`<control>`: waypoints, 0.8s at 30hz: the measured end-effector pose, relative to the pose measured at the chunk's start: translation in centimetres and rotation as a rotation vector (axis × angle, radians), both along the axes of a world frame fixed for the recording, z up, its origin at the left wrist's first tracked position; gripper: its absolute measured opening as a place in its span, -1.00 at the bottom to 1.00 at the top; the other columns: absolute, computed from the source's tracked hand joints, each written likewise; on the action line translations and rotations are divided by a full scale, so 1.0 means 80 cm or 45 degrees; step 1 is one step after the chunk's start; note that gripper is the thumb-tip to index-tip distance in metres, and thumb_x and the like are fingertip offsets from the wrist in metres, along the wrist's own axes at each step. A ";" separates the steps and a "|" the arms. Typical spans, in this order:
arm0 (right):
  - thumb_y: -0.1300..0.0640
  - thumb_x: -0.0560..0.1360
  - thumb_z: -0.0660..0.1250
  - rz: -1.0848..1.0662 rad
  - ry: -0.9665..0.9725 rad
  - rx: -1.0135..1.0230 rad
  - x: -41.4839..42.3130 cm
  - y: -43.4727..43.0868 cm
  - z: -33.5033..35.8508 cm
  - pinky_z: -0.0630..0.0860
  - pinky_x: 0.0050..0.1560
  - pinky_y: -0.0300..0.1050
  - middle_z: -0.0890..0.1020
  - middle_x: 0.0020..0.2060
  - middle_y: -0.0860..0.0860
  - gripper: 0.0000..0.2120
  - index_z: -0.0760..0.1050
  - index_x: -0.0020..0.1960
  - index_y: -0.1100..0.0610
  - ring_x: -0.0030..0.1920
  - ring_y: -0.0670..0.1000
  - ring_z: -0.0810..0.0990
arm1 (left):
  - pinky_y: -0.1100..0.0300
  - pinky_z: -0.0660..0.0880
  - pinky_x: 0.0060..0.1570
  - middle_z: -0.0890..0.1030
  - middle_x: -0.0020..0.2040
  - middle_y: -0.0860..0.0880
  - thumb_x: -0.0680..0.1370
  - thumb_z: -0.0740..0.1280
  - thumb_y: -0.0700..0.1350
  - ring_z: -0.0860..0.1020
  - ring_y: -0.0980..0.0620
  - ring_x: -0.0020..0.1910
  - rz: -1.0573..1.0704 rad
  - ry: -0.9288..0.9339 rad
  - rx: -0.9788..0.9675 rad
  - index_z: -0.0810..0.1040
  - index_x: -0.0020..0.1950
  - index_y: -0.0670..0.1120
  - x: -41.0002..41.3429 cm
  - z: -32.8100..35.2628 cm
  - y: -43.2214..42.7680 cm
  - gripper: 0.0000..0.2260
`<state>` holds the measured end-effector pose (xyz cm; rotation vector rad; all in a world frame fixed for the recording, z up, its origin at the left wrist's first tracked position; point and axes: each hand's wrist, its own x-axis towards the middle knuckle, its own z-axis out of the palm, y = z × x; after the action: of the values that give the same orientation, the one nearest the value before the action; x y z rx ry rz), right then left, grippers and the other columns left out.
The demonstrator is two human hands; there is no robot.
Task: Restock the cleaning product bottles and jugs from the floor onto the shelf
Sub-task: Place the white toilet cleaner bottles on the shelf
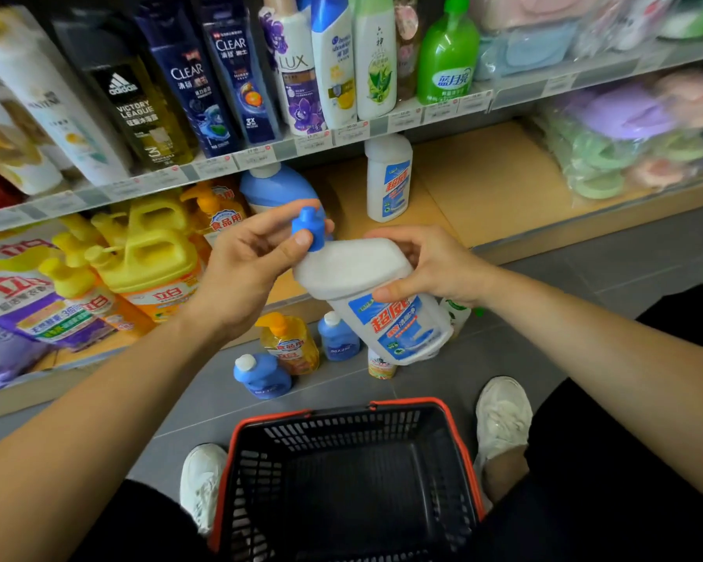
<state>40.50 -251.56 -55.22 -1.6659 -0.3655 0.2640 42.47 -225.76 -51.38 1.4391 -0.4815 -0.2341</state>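
held thing: white bottle (366, 294) with a blue cap (309, 227), tilted in mid-air in front of the bottom shelf (496, 176), not on it yet
left hand (244, 269): pinching the cap between thumb and fingers
right hand (427, 265): wrapped round the bottle's shoulder
on the shelf: twin bottle (388, 176) standing upright, farther back
floor: blue bottle (262, 375), orange bottle (291, 342) and small blue bottle (337, 338) sitting just below the held one
nearest: basket (341, 432) on the floor

Soft, even indoor light, seemingly from overhead, casts faint shadows; the wide lens bows the shelf (285, 150), and far-right wrapped goods (626, 123) blur.
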 end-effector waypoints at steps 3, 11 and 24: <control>0.01 0.24 0.64 -0.157 -0.169 -0.118 -0.005 0.012 0.002 0.62 -0.06 -0.26 0.68 0.05 -0.22 -0.47 0.56 0.11 -0.35 0.06 -0.18 0.66 | -0.07 0.56 0.26 0.71 0.17 -0.06 0.53 0.41 -0.18 0.64 -0.10 0.24 0.211 -0.118 0.047 0.56 0.33 -0.14 0.001 -0.007 -0.003 -0.64; -0.04 0.28 0.63 -0.119 -0.272 -0.280 -0.005 0.012 -0.002 0.62 0.00 -0.19 0.66 0.06 -0.19 -0.42 0.52 0.25 -0.16 0.09 -0.17 0.64 | 0.08 0.61 0.15 0.70 0.11 -0.08 0.54 0.43 -0.17 0.66 -0.03 0.13 0.142 -0.301 0.321 0.60 0.26 -0.11 0.008 -0.006 0.003 -0.71; -0.05 0.27 0.64 -0.008 -0.188 -0.268 0.000 0.016 -0.009 0.64 0.08 -0.04 0.64 0.13 -0.15 -0.41 0.51 0.24 -0.26 0.14 -0.12 0.64 | 0.17 0.56 0.10 0.69 0.00 -0.03 0.63 0.31 -0.11 0.63 0.02 0.09 0.052 -0.244 0.350 0.64 0.10 -0.08 0.000 0.000 0.000 -0.86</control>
<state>40.48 -250.24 -55.96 -1.8993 -0.4551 0.1799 42.51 -225.77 -51.41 1.7486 -0.5921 -0.1333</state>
